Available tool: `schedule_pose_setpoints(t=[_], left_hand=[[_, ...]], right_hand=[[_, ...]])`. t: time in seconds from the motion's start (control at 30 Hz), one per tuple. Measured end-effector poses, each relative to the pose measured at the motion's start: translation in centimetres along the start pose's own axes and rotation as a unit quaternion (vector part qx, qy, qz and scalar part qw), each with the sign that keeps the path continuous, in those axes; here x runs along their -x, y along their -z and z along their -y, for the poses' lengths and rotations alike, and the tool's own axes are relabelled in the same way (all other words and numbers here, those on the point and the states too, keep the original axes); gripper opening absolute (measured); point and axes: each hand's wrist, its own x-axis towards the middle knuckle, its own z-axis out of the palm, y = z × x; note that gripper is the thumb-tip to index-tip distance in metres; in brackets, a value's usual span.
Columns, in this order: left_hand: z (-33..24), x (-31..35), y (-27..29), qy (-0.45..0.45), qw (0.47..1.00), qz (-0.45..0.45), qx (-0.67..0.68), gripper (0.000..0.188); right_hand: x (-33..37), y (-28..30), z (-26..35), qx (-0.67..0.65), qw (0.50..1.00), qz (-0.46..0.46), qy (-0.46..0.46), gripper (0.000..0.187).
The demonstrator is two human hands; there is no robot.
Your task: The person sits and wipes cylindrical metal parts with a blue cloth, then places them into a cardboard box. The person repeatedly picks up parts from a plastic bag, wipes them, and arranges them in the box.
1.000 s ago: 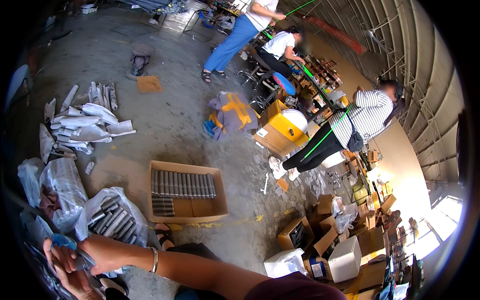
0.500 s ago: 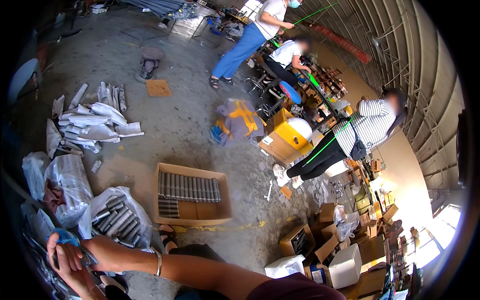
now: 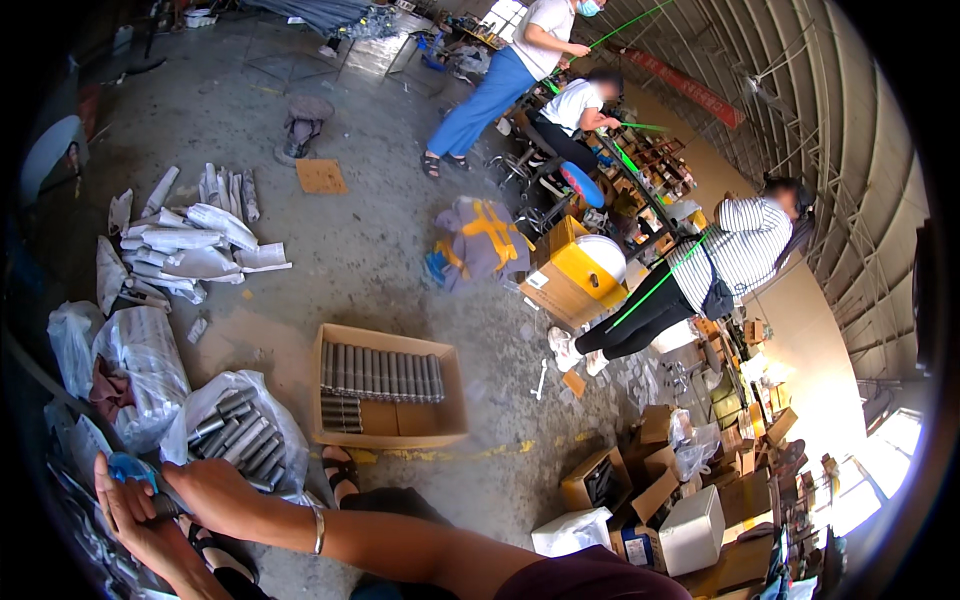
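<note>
At the lower left both of my hands come together around a short grey metal tube (image 3: 166, 506). My right hand (image 3: 215, 497), with a bracelet at the wrist, is closed around one part of it. Beside it my left hand (image 3: 135, 515) is closed on the tube too, with a blue, shiny, film-like piece (image 3: 130, 468) at its fingers. The fingers partly cover both things. Just beyond my hands a clear plastic bag (image 3: 290, 425) lies open, full of similar grey metal tubes (image 3: 245, 440).
Ahead stands a cardboard box (image 3: 455, 395) with rows of metal tubes. Crumpled wrapping (image 3: 205, 240) lies in a heap at far left, near a wrapped bundle (image 3: 140, 365). Cartons (image 3: 600, 480) crowd the right. Several people, including one in stripes (image 3: 745, 240), are along the benches.
My right hand has moved slightly up and left, turning around the tube. The tube now shows between my hands. A seated person at the back has raised a green rod.
</note>
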Motion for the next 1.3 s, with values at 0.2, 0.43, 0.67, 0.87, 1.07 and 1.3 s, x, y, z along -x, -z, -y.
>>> schedule_pose_setpoints(t=[0.2,0.43,0.67,0.87,1.07,1.3], left_hand=[[0.6,-0.6,0.7,0.036,0.999,-0.008,0.035,0.034],[1.1,-0.7,0.7,0.064,0.996,-0.03,0.055,0.032],[1.3,-0.5,0.3,0.078,0.994,-0.031,0.066,0.033],[1.8,-0.8,1.1,0.092,0.993,-0.013,0.066,0.037],[2.2,-0.5,0.4,0.093,0.994,-0.031,0.052,0.034],[2.2,-1.0,0.6,0.111,0.99,-0.061,0.054,0.035]], right_hand=[[-0.1,0.2,-0.1,0.003,1.0,0.02,-0.007,0.034],[-0.2,0.1,-0.7,0.001,0.998,0.051,-0.028,0.035],[-0.1,-0.4,-1.5,0.002,0.999,0.036,-0.024,0.036],[0.0,-0.2,-1.8,0.005,0.999,0.04,-0.03,0.036],[0.3,0.7,-2.1,0.001,0.999,0.039,-0.009,0.033],[0.6,0.9,-2.3,0.007,0.999,0.044,0.003,0.03]])
